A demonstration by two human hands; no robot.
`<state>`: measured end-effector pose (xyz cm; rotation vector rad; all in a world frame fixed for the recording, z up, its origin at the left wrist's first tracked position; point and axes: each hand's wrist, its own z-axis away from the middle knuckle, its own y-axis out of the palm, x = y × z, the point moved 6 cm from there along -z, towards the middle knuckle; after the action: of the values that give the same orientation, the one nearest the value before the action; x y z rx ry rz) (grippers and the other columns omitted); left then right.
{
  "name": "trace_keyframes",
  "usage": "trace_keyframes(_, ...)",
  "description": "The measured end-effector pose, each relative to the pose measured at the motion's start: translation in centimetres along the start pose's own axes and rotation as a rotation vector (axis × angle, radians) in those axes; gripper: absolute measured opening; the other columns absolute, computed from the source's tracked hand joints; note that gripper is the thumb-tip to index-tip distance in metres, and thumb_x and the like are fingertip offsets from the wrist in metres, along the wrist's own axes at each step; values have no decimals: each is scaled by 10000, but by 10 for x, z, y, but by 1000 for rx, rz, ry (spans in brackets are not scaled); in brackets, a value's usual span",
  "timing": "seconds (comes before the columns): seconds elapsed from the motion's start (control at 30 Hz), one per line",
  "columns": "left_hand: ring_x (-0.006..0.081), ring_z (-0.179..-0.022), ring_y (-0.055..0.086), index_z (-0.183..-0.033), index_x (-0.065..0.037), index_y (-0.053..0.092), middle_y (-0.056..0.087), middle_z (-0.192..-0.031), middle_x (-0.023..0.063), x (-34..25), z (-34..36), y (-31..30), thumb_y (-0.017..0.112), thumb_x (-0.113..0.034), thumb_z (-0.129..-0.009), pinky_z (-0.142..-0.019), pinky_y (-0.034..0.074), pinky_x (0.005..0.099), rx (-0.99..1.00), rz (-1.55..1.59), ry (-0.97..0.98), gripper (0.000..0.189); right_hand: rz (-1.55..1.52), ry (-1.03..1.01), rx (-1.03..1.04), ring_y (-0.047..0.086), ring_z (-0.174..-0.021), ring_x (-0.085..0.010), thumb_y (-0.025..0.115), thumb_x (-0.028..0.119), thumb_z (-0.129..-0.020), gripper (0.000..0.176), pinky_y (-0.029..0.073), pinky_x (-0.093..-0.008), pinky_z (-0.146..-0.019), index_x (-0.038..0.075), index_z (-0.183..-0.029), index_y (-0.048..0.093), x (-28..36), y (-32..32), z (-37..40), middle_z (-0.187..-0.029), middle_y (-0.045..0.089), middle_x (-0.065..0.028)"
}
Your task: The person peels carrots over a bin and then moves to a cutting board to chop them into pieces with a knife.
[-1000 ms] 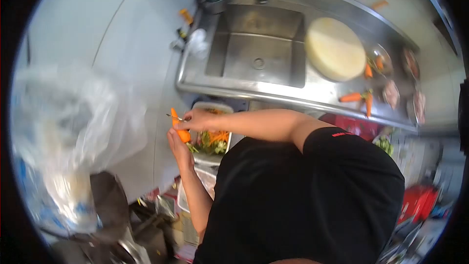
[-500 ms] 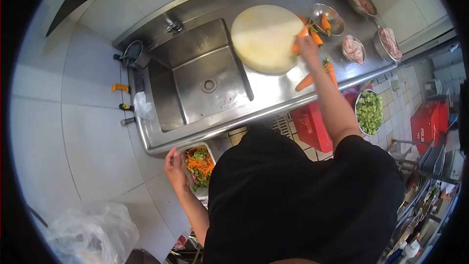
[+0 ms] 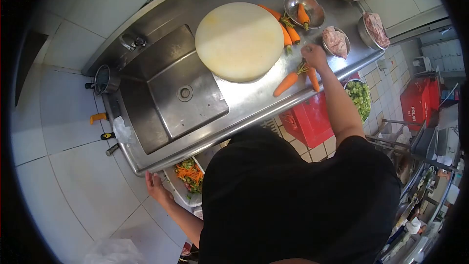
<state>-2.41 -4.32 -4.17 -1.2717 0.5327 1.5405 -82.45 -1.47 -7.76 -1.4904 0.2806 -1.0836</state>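
My right hand point(image 3: 315, 56) is over the steel counter, its fingers curled at the green tops of two carrots point(image 3: 286, 84) lying near the front edge. Part of the second carrot point(image 3: 312, 78) shows beside my wrist. More carrots point(image 3: 292, 33) lie along the right side of a thick round cutting board point(image 3: 238, 41). Another carrot point(image 3: 303, 16) rests in a steel bowl point(image 3: 318, 16). Down at the sink's front left corner, my left hand point(image 3: 159, 188) holds nothing, fingers apart. Beside it is a container point(image 3: 200, 163) of shredded carrot and chopped greens point(image 3: 189, 175).
The steel sink point(image 3: 195, 99) is left of the board. Bowls of raw meat point(image 3: 335, 42) stand on the right. Below the counter are a red crate point(image 3: 309, 123) and a tub of chopped green vegetables point(image 3: 358, 99). Handled tools point(image 3: 98, 118) hang at the sink's left side.
My right hand has left the carrots beside the board and moved toward the front edge, to the tops of the two carrots there. The camera view has shifted and turned.
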Motion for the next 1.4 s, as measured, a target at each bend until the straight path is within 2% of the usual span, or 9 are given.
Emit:
trace_keyframes(0.1, 243, -1286, 497, -1458, -42, 437, 502, -1409, 151, 6, 7, -7, 623, -99, -938, -1098, 374, 384, -9, 27, -46, 555, 33, -239, 452, 672, -987, -341, 683, 211, -783, 321, 520, -404, -863, 111, -1085, 720, 30, 15, 55, -1010, 710, -175)
trace_keyframes(0.5, 240, -1179, 553, -1413, -35, 470, 543, -1349, 131, -12, 10, 18, 655, -199, -946, -1031, 437, 376, 68, 107, -52, 528, 23, -514, 661, 648, -982, -329, 796, 205, -779, 496, 487, -386, -876, 81, -1225, 616, 59, 35, 101, -1002, 681, -161)
trace_keyframes(0.63, 218, -1109, 589, -1370, 13, 490, 595, -1276, 136, -33, 39, 58, 629, -190, -964, -936, 503, 328, 215, 208, -27, 474, -159, -492, 794, 639, -1024, -224, 790, 337, -828, 563, 492, -353, -899, 34, -1265, 605, 154, 41, 137, -1105, 679, -135)
trace_keyframes(0.83, 194, -1094, 596, -1421, 3, 446, 589, -1271, 153, -96, 81, 137, 642, -242, -962, -938, 491, 311, 518, 459, 225, 556, -586, -693, 1322, 569, -808, -54, 657, 351, -956, 468, 442, -242, -710, 76, -1326, 572, 339, 89, 263, -920, 667, 8)
trace_keyframes(0.93, 155, -973, 606, -1328, 8, 496, 614, -1152, 115, -114, 67, 118, 642, -260, -964, -867, 489, 293, 254, 454, 463, 475, -689, -577, 1683, 530, -746, -36, 607, 349, -989, 407, 402, -221, -592, 79, -1291, 559, 388, 126, 333, -908, 676, -2)
trace_keyframes(1.0, 121, -842, 572, -1164, -6, 526, 599, -979, 56, -110, 58, 82, 620, -255, -976, -777, 470, 284, 26, 527, 245, 326, -698, -563, 1826, 522, -744, -42, 596, 339, -997, 374, 405, -220, -599, 71, -1256, 567, 407, 143, 373, -888, 667, 0)
trace_keyframes(1.07, 116, -789, 549, -1098, -19, 517, 576, -918, 39, -108, 55, 49, 607, -249, -980, -728, 454, 284, -193, 575, 333, 274, -690, -434, 1906, 480, -659, -39, 571, 305, -1015, 286, 376, -206, -562, 56, -1156, 588, 413, 172, 404, -846, 631, 9)
trace_keyframes(1.17, 110, -720, 522, -1027, -39, 505, 552, -846, 28, -90, 61, 0, 581, -229, -989, -652, 439, 282, -441, 608, 394, 209, -634, -805, 1815, 406, -551, -9, 521, 282, -1034, 232, 303, -210, -467, 84, -1136, 583, 429, 198, 454, -854, 619, -1)
trace_keyframes(1.4, 170, -716, 541, -1015, -25, 493, 552, -830, 62, -34, 77, -79, 650, -269, -935, -668, 468, 336, -788, 376, 517, 300, -334, -385, 2048, 301, -446, -40, 512, 333, -1035, 260, 232, -223, -403, 84, -978, 561, 425, 223, 533, -721, 482, 46)
